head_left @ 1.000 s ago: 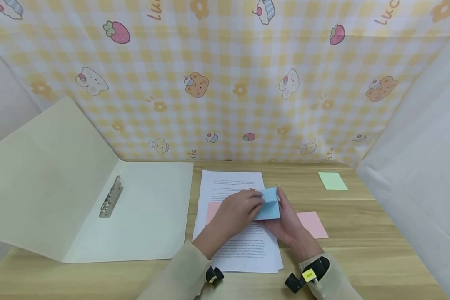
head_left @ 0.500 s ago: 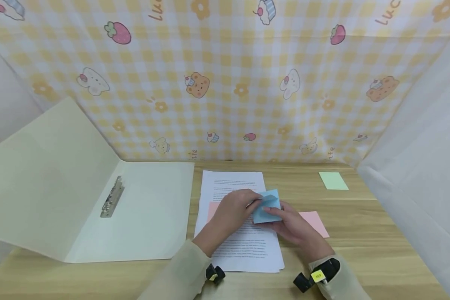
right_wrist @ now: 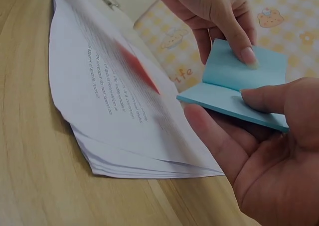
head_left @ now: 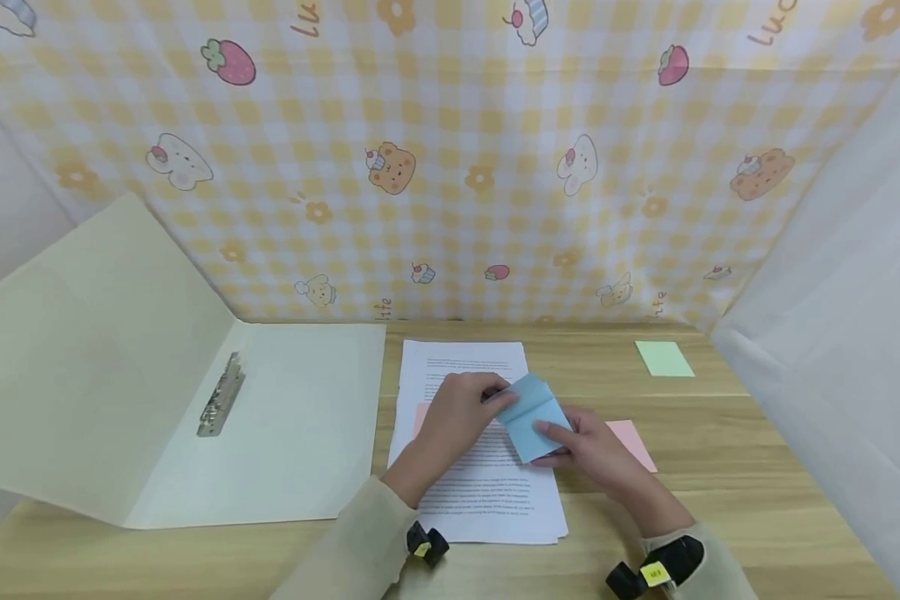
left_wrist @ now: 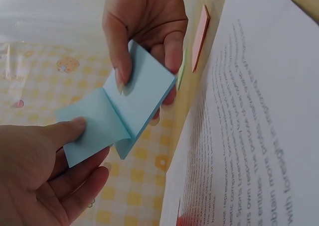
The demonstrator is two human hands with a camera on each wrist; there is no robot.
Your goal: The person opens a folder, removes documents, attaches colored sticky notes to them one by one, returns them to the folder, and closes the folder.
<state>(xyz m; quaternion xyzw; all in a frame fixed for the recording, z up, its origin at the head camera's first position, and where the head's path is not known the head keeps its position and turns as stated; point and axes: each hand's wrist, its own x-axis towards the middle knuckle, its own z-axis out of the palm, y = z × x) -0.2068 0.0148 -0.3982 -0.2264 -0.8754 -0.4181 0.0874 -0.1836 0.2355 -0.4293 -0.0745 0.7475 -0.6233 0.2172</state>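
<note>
A blue sticky note pad (head_left: pixel 537 433) is held above the printed sheets by my right hand (head_left: pixel 596 450), thumb on top and fingers beneath. My left hand (head_left: pixel 457 425) pinches the top blue sheet (left_wrist: pixel 92 124) between thumb and fingers. That sheet is lifted and bent back from the pad, still joined to it along one edge in the left wrist view. Below both hands lies a stack of printed paper (head_left: pixel 487 508). A pink note (right_wrist: pixel 137 66) sits on the stack, partly hidden by my left hand in the head view.
An open white folder (head_left: pixel 307 433) with a metal clip (head_left: pixel 222 396) lies at the left, its cover (head_left: pixel 82 358) raised. On the right of the wooden table (head_left: pixel 757 500) are a green note pad (head_left: pixel 664 358) and a pink note pad (head_left: pixel 633 443). A checked curtain (head_left: pixel 450 225) hangs behind.
My right hand has drawn right and toward me, its thumb now on top of the pad. The pad has turned, and the sheet in my left hand is lifted further open.
</note>
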